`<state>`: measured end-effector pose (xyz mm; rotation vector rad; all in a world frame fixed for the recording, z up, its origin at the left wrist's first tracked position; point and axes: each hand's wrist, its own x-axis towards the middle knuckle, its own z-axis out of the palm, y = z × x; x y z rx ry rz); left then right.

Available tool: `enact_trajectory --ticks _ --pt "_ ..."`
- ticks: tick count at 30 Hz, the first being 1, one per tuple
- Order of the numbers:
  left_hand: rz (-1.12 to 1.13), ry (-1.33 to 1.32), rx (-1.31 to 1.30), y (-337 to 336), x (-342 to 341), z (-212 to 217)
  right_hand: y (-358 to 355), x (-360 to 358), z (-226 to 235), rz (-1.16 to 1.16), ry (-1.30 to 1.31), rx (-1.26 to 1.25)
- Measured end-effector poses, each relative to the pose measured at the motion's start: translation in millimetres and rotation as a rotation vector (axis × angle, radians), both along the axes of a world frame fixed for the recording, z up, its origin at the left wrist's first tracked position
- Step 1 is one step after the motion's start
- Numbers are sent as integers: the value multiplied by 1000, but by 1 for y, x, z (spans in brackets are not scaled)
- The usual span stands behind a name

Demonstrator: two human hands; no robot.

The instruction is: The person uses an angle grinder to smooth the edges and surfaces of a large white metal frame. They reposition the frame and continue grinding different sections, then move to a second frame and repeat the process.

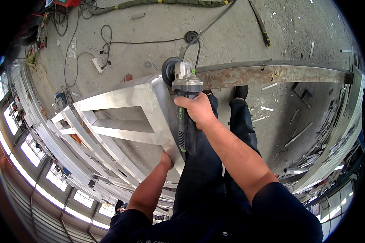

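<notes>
My right hand [196, 108] is wrapped round the body of an angle grinder [187, 83], just below its metal gear head. The grinder's dark disc [170, 69] is at the upper corner of a silvery metal frame [150, 105]; whether it touches the metal I cannot make out. The frame is welded from square tube with rectangular openings and stands tilted against my legs. Lower down, my left hand [165, 161] grips the frame's near edge, its fingers partly hidden behind the tube.
A rusty steel beam [271, 74] lies to the right beyond my feet. Black cable [146, 43] and a white power strip [97, 65] are on the concrete floor. Metal offcuts [298, 133] are scattered at right. More silvery frames [75, 125] stand at left.
</notes>
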<state>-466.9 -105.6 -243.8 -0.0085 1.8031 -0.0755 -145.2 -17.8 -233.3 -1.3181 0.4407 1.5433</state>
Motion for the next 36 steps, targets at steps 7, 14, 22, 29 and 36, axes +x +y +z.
enact_trajectory --ticks 7,14,22,29,36 --pt "-22 16 1 4 6 3 -3 -6 -8 43 -27 18" --pt "-34 -25 15 2 -6 -5 0 -6 -6 209 -170 -25" --pt "-35 -30 21 -3 -10 -1 1 -9 -2 190 -215 -6" --pt "-12 22 -2 -4 -16 -8 4 -8 2 195 -203 0" --pt "-45 9 -27 8 1 -1 4 -7 2 178 -192 41"
